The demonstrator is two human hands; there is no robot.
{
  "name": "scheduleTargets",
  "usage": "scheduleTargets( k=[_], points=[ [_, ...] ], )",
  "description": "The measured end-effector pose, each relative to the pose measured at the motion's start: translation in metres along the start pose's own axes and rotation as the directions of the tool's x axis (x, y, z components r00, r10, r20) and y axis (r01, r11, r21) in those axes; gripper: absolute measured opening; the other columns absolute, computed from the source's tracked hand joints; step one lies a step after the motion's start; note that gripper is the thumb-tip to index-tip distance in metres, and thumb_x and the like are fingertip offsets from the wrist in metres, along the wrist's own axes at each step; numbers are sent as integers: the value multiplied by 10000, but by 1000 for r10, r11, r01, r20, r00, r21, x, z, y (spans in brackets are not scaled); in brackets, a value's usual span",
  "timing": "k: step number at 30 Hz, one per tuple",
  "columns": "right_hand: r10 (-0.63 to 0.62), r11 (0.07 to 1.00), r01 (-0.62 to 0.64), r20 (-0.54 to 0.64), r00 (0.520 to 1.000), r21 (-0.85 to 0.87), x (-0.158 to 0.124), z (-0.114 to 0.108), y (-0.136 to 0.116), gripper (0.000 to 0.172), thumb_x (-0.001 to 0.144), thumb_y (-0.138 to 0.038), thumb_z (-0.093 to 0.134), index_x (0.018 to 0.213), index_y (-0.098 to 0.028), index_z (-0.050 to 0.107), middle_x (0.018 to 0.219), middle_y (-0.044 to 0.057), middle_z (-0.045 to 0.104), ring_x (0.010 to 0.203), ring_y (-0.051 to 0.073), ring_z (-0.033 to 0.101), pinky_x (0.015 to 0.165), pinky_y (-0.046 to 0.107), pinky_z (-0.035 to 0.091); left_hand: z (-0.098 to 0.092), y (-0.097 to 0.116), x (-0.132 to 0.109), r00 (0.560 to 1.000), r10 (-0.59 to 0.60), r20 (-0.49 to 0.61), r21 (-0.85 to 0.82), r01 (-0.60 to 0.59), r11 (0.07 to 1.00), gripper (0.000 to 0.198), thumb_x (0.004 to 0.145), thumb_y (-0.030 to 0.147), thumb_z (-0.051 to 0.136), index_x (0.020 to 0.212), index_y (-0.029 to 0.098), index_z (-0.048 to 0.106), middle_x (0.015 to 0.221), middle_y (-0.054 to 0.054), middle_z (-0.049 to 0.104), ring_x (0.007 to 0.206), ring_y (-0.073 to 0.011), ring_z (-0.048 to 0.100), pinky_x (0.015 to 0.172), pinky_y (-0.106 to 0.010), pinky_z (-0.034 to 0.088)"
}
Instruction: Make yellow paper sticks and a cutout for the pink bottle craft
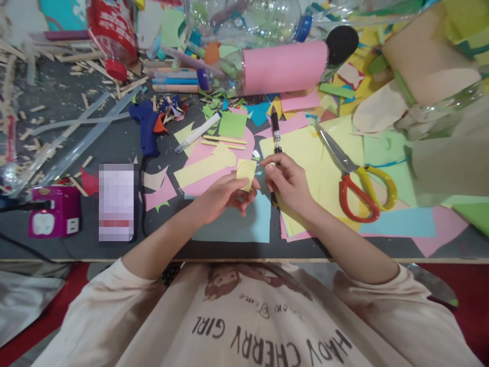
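My left hand (229, 193) pinches a small piece of yellow paper (245, 171) between thumb and fingers. A faint curved line shows on that paper. My right hand (287, 179) is just right of it, fingers curled with thumb and index close together; whether anything small is in them I cannot make out. Directly beyond the right hand lies a black pen (275, 127). Scissors (359, 178) with red and yellow handles rest spread on yellow sheets (305, 188) to the right. Beneath my left hand is a light blue sheet (233, 224).
A blue glue gun (147, 127), a phone (116, 202) and a purple box (54, 211) with a cable stand left. Beyond are a pink-wrapped bottle (284, 67), a red bottle (112, 35), a white marker (198, 132) and many paper scraps. The table's edge (244, 260) runs nearest my body.
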State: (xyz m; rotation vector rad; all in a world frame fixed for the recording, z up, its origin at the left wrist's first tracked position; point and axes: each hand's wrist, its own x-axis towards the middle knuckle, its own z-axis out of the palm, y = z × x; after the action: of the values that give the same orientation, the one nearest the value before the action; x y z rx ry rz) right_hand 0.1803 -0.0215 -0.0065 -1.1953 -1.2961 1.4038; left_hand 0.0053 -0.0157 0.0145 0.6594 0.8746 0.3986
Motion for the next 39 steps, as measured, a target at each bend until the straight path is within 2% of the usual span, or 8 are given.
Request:
scheduleTargets(
  k=[8,12,15,17,20,29,33,39],
  points=[
    [56,995,-53,38,998,-85,-6,6,-6,366,870,-600,532,899,-235,541,478,-94,403,424,90,374,429,226,281,2,2,0,993,72,-90,-60,-78,995,211,827,361,568,878,157,569,664,8,597,489,-81,523,470,-214,478],
    [176,928,-127,109,978,-350,-25,-10,-32,269,910,-499,512,955,-243,582,570,-61,434,488,104,398,480,238,331,-2,0,1,993,75,-87,-107,-84,991,212,812,349,584,887,152,570,660,11,600,497,-80,532,487,-219,471],
    [236,744,-231,-76,969,-627,-47,-48,-50,328,886,-525,509,998,-232,604,704,9,569,584,147,515,545,279,416,-3,-1,1,995,78,-66,-115,-85,990,200,808,350,588,867,160,564,671,10,626,500,-78,539,492,-217,464],
    [88,508,-291,-288,954,-810,-62,-78,-52,408,862,-524,483,1056,-189,611,838,97,634,728,227,595,678,375,486,-3,0,-1,995,88,-48,-95,-93,991,207,810,361,575,861,161,565,692,-2,655,509,-84,557,502,-223,467],
    [85,240,-302,-290,953,-923,-81,-115,-40,514,858,-475,453,1257,-164,544,1186,217,624,1093,340,587,925,486,476,-1,1,-2,993,110,-50,-54,-113,992,221,795,367,567,852,154,574,693,-9,669,532,-94,584,530,-228,472],
    [189,74,-293,-276,942,-953,-68,-132,-30,679,775,-327,520,1429,-174,422,1044,193,605,893,338,618,815,482,505,2,2,-3,978,160,-133,88,-149,985,218,770,348,526,838,152,595,546,27,575,497,-88,497,479,-217,381],
    [270,120,-395,-353,896,-911,-55,-132,-35,685,678,-250,557,1360,-245,492,1095,155,620,913,305,613,733,405,493,0,1,-1,975,161,-151,86,-149,985,190,764,335,517,821,164,577,525,25,570,491,-95,495,487,-223,383],
    [94,452,-469,-482,871,-759,-65,-146,-32,392,672,-334,620,1057,-259,606,818,74,620,712,220,590,692,411,479,0,1,0,981,134,-142,27,-132,991,220,766,372,519,778,157,564,585,-23,660,509,-116,574,524,-241,435]
  ],
)
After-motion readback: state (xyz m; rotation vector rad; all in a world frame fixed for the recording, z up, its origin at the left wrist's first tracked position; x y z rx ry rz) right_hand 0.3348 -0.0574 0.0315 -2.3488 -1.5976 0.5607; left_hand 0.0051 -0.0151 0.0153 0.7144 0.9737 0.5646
